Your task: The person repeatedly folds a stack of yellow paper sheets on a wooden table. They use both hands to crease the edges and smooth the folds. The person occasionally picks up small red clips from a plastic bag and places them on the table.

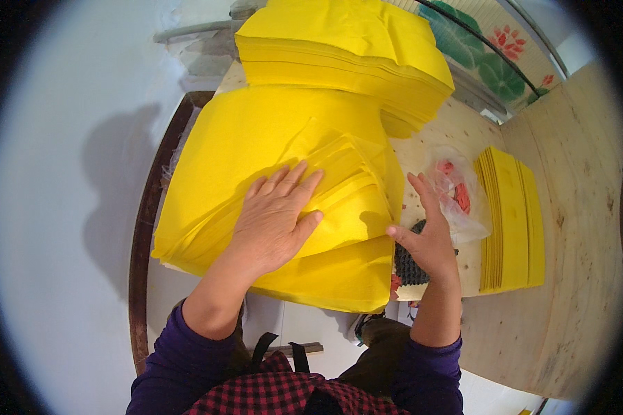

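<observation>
Yellow cloth sheets (256, 131) lie in a broad pile in front of me, with several layers folded over one another at an angle on top. My left hand (273, 218) rests flat on these folded layers (342, 169), fingers stretched out and thumb apart. Just off the right edge of the pile is my right hand (428, 235), its thumb and fingers spread and nothing in its grasp. Its thumb tip comes close to the cloth edge; whether it touches I cannot tell.
A tall stack of folded yellow cloth (339, 52) stands at the far side. On the right, a clear plastic bag (472, 225) with red pieces lies beside a black textured pad (410, 266) and more folded yellow cloth (509, 221). A wooden panel (574, 207) rises at right.
</observation>
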A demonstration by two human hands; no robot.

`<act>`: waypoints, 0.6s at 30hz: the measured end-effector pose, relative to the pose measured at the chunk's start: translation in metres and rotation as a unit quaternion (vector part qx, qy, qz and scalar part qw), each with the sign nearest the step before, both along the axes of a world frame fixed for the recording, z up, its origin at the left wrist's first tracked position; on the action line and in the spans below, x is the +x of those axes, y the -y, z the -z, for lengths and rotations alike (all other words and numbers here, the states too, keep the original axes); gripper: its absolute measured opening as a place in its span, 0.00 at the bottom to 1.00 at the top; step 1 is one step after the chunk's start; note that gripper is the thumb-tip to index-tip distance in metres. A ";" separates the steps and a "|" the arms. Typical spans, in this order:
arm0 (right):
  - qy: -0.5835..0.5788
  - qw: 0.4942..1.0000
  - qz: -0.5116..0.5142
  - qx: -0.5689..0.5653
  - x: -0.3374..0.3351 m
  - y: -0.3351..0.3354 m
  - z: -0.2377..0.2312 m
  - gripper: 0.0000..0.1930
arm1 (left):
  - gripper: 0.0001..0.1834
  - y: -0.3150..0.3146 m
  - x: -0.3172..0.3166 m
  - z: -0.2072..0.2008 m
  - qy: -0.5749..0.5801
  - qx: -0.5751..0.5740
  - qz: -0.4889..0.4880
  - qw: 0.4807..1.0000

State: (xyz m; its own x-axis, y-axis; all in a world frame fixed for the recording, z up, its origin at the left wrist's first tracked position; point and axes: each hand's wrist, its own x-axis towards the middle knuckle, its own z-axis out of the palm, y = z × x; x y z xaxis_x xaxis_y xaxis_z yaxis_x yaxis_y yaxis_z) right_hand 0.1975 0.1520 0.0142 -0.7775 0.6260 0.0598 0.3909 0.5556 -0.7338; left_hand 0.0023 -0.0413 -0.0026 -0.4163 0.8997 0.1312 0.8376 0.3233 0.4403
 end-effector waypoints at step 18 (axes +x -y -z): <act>0.068 0.996 -0.035 0.047 -0.003 0.006 0.011 0.57 | 0.33 0.001 0.000 -0.001 0.000 0.008 0.005 1.000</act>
